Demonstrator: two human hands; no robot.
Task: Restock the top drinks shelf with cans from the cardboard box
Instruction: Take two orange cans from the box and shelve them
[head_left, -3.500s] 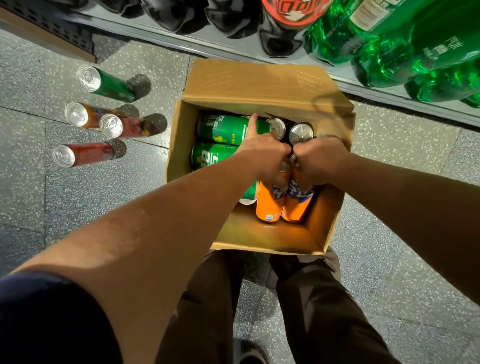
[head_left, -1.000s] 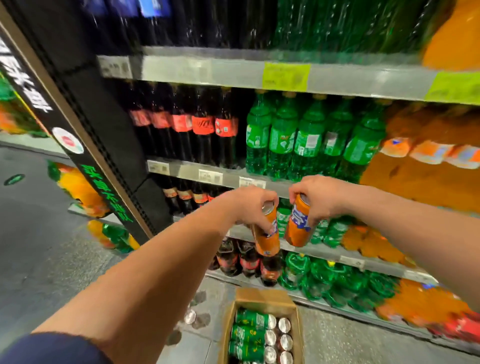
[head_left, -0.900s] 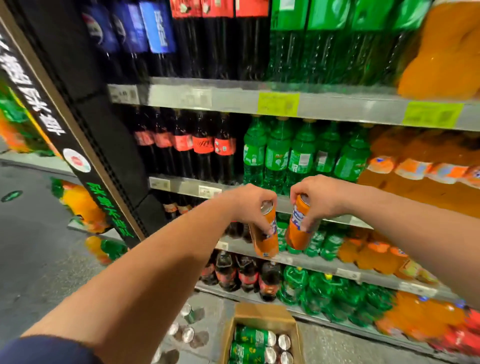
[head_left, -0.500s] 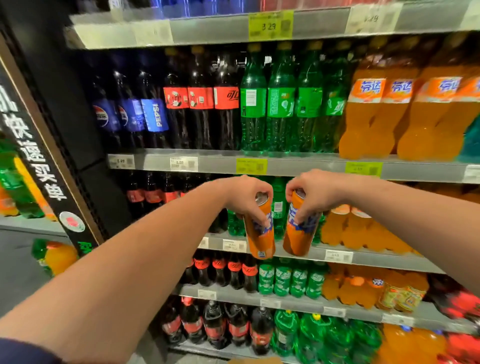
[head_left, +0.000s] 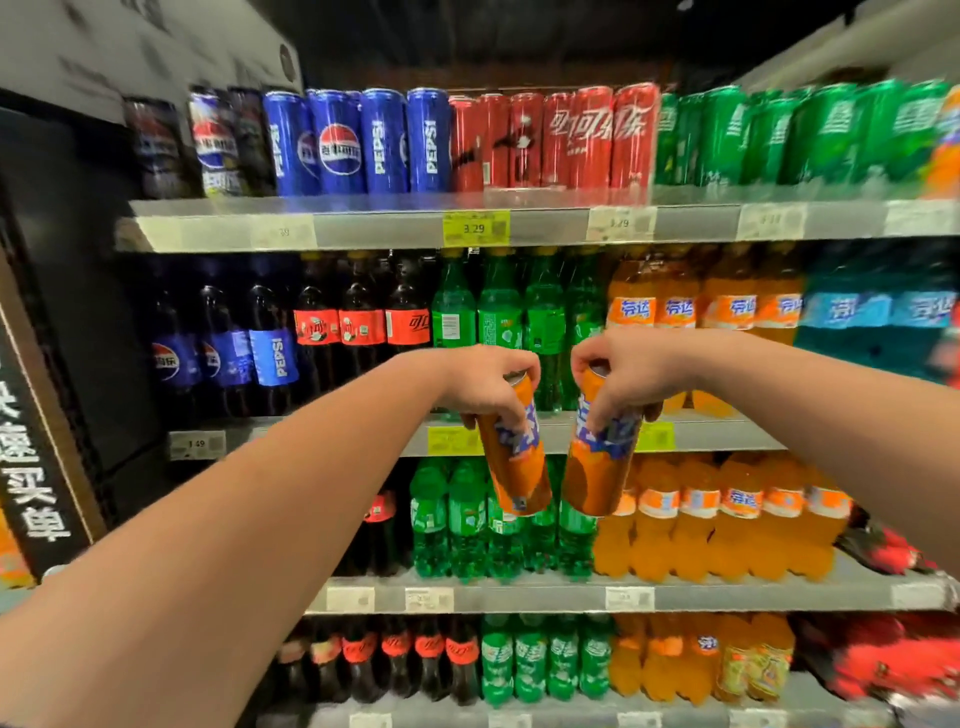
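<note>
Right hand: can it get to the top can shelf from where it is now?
Probably yes. The right hand, gripping an orange can by its top, has open air up to the top shelf. But its front looks packed, green cans included; no free slot shows.

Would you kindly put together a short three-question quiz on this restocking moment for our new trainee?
1. True or false: the left hand grips one orange can and the right hand grips the other orange can.
2. On the top shelf, which colour of cans stands between the blue cans and the green cans? A red, B orange, C black.
3. By which end is each held can gripped?
Key: 1 true; 2 A, the red cans; 3 the top end.
</note>
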